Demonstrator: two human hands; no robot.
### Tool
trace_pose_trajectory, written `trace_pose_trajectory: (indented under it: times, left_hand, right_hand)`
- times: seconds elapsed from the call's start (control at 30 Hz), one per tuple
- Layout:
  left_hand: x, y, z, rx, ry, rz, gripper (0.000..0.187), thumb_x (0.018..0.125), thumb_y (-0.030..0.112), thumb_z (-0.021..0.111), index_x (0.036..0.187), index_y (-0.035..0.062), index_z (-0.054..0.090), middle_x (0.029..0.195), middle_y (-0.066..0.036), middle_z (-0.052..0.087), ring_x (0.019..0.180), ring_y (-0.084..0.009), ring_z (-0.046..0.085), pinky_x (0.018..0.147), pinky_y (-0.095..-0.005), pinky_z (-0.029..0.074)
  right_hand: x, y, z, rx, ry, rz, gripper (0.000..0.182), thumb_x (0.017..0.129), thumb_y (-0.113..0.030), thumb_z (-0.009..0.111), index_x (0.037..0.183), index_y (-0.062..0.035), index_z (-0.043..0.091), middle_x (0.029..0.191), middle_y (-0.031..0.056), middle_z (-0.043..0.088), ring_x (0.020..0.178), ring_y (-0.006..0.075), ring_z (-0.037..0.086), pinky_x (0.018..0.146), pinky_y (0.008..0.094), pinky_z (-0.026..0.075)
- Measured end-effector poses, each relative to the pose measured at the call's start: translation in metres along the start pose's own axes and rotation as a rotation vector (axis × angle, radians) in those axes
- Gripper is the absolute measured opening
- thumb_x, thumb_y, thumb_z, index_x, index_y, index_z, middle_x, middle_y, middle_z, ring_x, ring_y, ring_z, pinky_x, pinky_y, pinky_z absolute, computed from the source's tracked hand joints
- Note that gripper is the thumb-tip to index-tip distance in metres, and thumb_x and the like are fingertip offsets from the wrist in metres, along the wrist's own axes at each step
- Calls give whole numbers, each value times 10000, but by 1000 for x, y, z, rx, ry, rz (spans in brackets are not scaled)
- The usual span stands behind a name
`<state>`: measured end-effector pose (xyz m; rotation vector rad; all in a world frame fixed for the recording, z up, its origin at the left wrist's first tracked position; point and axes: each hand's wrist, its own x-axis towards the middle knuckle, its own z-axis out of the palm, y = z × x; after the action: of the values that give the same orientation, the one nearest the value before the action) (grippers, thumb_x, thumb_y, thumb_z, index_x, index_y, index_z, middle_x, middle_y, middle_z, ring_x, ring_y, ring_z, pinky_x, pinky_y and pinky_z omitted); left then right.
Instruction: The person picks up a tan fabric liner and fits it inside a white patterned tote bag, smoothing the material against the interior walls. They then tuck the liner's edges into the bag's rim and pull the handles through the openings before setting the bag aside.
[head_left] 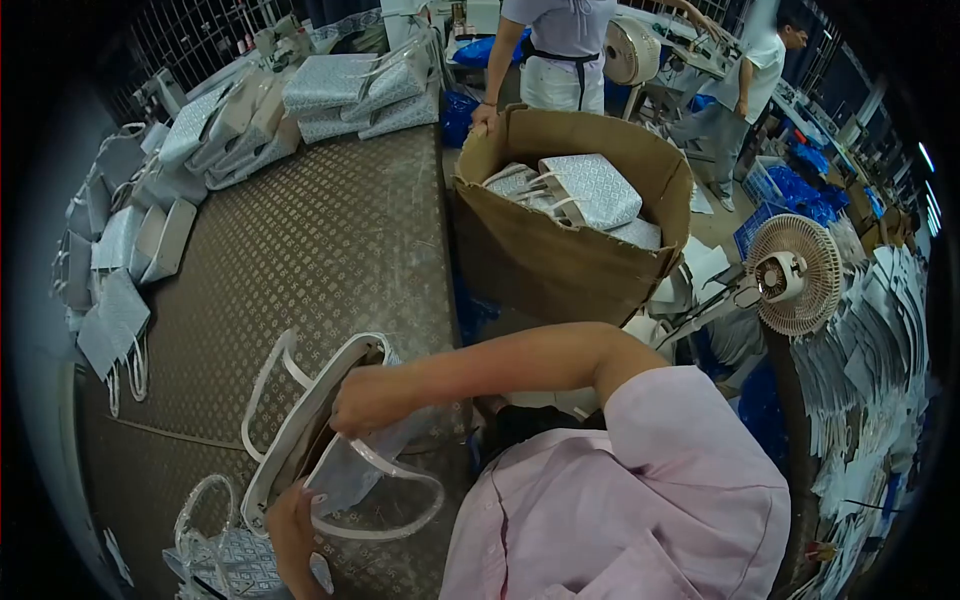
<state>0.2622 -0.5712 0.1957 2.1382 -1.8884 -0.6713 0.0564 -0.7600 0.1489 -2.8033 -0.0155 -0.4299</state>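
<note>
A white handbag (pixel 350 477) with two loop handles lies on the patterned table in front of me, its brown-lined mouth open. My right hand (pixel 372 402) reaches across from above with bent fingers closed at the upper part of the bag's mouth. At the lower end of the mouth, my left hand (pixel 293 528) grips the bag's edge. One handle loops out to the left and the other to the right. Beside my left hand is another silver-white patterned bag (pixel 245 562), partly cut off by the dark edge of the view.
Patterned bags (pixel 325 85) are stacked along the far side of the brown table (pixel 330 220). A cardboard box (pixel 560 262) of bags stands beside the table, with a person's hand (pixel 485 117) on its rim. A fan (pixel 797 277) and layered sheets (pixel 870 350) are at right.
</note>
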Motion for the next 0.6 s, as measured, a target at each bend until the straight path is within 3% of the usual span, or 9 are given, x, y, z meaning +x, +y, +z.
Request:
trace_pose_trajectory:
  times: [0.07, 0.17, 0.2, 0.27, 0.3, 0.33, 0.4, 0.5, 0.6]
  left_hand:
    - [-17, -43, 8, 68, 215, 64, 260, 964, 156, 444, 1011, -16, 632, 877, -188, 637, 804, -378, 605, 686, -450, 454]
    - [-37, -77, 19, 134, 324, 68, 237, 957, 119, 453, 1045, -26, 618, 909, -189, 641, 834, -374, 610, 712, -448, 466]
    - [-45, -89, 24, 308, 394, 197, 222, 942, 69, 468, 1092, -19, 605, 951, -186, 642, 866, -372, 609, 757, -449, 468]
    - [-55, -87, 28, 402, 536, 310, 293, 841, -35, 524, 1123, -16, 601, 1007, -176, 636, 903, -355, 599, 785, -443, 470]
    - [-57, -75, 28, 434, 593, 329, 328, 804, -48, 539, 1126, -20, 598, 998, -165, 629, 907, -336, 594, 790, -428, 470]
    - [-60, -79, 31, 353, 550, 267, 345, 793, -36, 563, 1136, -12, 590, 963, -151, 619, 885, -314, 592, 791, -412, 469]
    - [-53, -66, 28, 374, 673, 325, 359, 780, 8, 611, 1138, -4, 579, 921, -131, 607, 848, -292, 586, 785, -399, 471]
    - [-51, -63, 30, 376, 718, 302, 357, 796, 24, 616, 1149, 1, 576, 923, -124, 606, 847, -289, 586, 779, -397, 472]
    - [-44, -50, 32, 371, 601, 304, 366, 829, 73, 623, 1189, 37, 569, 946, -110, 612, 843, -288, 587, 790, -383, 471]
  right_hand:
    - [-26, 12, -12, 44, 148, -83, 138, 815, -207, 582, 811, -69, 576, 748, 82, 591, 712, 295, 628, 616, 404, 494]
    - [-37, 9, -12, 23, 200, -116, 119, 834, -191, 559, 854, -75, 571, 785, 83, 588, 751, 276, 622, 621, 396, 488]
    - [-39, 11, -9, 7, 219, -121, 108, 841, -177, 547, 884, -78, 552, 831, 86, 581, 803, 257, 614, 636, 379, 486]
    - [-45, 19, -12, -26, 168, -139, 157, 823, -165, 566, 956, -82, 566, 887, 74, 590, 825, 262, 608, 664, 370, 490]
    - [-43, 25, -11, -40, 358, -249, 107, 826, -157, 587, 911, -93, 581, 813, 62, 603, 769, 264, 620, 641, 378, 491]
    - [-44, 28, -9, -79, 363, -222, 120, 816, -157, 606, 919, -96, 595, 784, 56, 590, 726, 260, 610, 619, 372, 479]
    - [-43, 22, -17, -150, 208, -99, 166, 787, -134, 648, 936, -80, 600, 779, 73, 608, 727, 251, 615, 618, 350, 474]
    - [-32, 11, -15, -159, 280, -130, 171, 776, -106, 666, 929, -73, 600, 786, 77, 617, 719, 251, 615, 624, 356, 480]
    - [-34, 12, -14, -150, 192, -57, 223, 782, -99, 668, 995, -78, 609, 829, 83, 645, 751, 271, 627, 649, 362, 491]
